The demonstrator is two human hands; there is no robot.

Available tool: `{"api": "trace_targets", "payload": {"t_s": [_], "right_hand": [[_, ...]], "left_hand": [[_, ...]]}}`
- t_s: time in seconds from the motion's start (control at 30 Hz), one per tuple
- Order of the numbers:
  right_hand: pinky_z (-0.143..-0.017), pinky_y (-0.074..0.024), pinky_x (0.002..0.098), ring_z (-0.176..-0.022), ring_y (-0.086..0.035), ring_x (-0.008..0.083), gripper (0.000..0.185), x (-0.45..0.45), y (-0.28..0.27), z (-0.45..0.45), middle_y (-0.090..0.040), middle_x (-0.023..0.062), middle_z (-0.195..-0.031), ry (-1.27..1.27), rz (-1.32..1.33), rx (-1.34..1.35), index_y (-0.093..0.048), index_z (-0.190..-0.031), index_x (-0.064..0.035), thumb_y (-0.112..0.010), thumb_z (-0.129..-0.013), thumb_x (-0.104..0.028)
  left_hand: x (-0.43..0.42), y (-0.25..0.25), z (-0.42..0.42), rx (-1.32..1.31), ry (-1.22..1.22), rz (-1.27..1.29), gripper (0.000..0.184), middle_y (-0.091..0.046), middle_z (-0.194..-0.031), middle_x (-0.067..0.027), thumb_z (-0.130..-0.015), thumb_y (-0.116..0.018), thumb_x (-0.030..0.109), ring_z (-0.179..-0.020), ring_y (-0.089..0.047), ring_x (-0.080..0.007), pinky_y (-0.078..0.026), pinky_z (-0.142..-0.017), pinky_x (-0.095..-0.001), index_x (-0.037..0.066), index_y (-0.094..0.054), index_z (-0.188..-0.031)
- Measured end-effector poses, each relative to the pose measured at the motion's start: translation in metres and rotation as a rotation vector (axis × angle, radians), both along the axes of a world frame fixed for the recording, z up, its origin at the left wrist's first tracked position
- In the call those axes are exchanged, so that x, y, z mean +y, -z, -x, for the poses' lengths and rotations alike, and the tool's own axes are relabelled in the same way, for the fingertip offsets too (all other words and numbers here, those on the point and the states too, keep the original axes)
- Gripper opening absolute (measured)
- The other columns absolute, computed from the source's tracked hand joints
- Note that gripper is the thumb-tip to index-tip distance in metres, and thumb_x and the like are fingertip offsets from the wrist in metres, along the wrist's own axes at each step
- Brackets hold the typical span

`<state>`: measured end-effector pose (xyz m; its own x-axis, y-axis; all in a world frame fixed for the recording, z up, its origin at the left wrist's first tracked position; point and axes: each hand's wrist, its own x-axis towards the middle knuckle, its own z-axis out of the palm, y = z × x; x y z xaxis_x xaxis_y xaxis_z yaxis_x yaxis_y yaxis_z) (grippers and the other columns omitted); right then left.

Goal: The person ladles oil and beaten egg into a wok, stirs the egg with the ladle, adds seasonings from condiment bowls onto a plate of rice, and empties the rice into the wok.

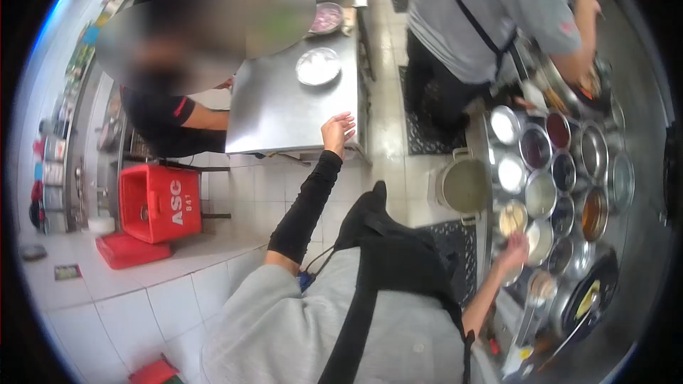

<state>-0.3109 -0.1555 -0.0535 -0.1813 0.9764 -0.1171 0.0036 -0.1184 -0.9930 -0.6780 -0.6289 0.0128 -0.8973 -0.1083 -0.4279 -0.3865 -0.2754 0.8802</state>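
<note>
My left hand [338, 134], at the end of a black sleeve, is over the near right corner of a steel table [274, 110]. Its fingers are loosely stretched and it holds nothing. Beyond it on the table stands a round metal bowl of something white [318, 66]. On the other side, my right hand [512, 252] reaches over the counter's round containers. Closest to it are a pot with pale yellow contents [512, 217] and a pot of cream-coloured contents [540, 240]. Motion smears its fingers, so I cannot make out whether they grip anything.
A person in grey [484, 21] works at the counter's far end; another in black [171, 121] is beside the table. A large pot [464, 185] stands low by the counter. A wok [587, 295] is at near right, a red crate [167, 203] on the left.
</note>
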Motion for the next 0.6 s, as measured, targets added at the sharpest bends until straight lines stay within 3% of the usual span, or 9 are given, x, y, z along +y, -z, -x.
{"api": "trace_targets", "payload": {"t_s": [0.1, 0.17, 0.3, 0.6], "right_hand": [[-0.081, -0.0597, 0.0349, -0.094, -0.071, 0.0271, 0.033, 0.002, 0.002, -0.005, -0.071, 0.0210, -0.108, -0.015, 0.030, -0.050, -0.061, -0.121, 0.0102, -0.053, -0.101, -0.015], [-0.078, -0.0598, 0.0348, -0.089, -0.072, 0.0265, 0.033, -0.002, 0.004, 0.000, -0.071, 0.0207, -0.105, 0.026, -0.010, -0.099, -0.062, -0.119, 0.0103, -0.055, -0.102, -0.017], [-0.074, -0.0606, 0.0341, -0.084, -0.071, 0.0256, 0.037, -0.017, -0.009, 0.014, -0.072, 0.0205, -0.101, 0.038, -0.072, -0.232, -0.063, -0.116, 0.0118, -0.055, -0.104, -0.023], [-0.076, -0.0587, 0.0363, -0.086, -0.070, 0.0269, 0.042, -0.031, -0.004, 0.024, -0.070, 0.0200, -0.099, 0.132, -0.050, -0.178, -0.065, -0.112, 0.0107, -0.054, -0.105, -0.029]], "left_hand": [[-0.035, 0.000, 0.047, 0.029, -0.135, -0.029, 0.038, -0.066, -0.117, -0.0130, -0.088, -0.053, 0.002, -0.103, -0.064, -0.0240, -0.053, -0.090, -0.0387, -0.001, -0.063, -0.124], [-0.060, -0.002, 0.081, 0.042, -0.248, -0.089, 0.039, -0.068, -0.115, -0.0141, -0.085, -0.052, -0.001, -0.099, -0.066, -0.0222, -0.054, -0.086, -0.0374, -0.002, -0.063, -0.123], [-0.105, -0.018, 0.143, 0.088, -0.403, -0.196, 0.037, -0.065, -0.122, -0.0157, -0.092, -0.054, 0.001, -0.105, -0.064, -0.0252, -0.053, -0.088, -0.0382, -0.002, -0.060, -0.127], [-0.167, -0.044, 0.208, 0.203, -0.468, -0.294, 0.040, -0.061, -0.128, -0.0161, -0.097, -0.054, 0.008, -0.114, -0.060, -0.0278, -0.050, -0.099, -0.0391, -0.004, -0.054, -0.135]]}}
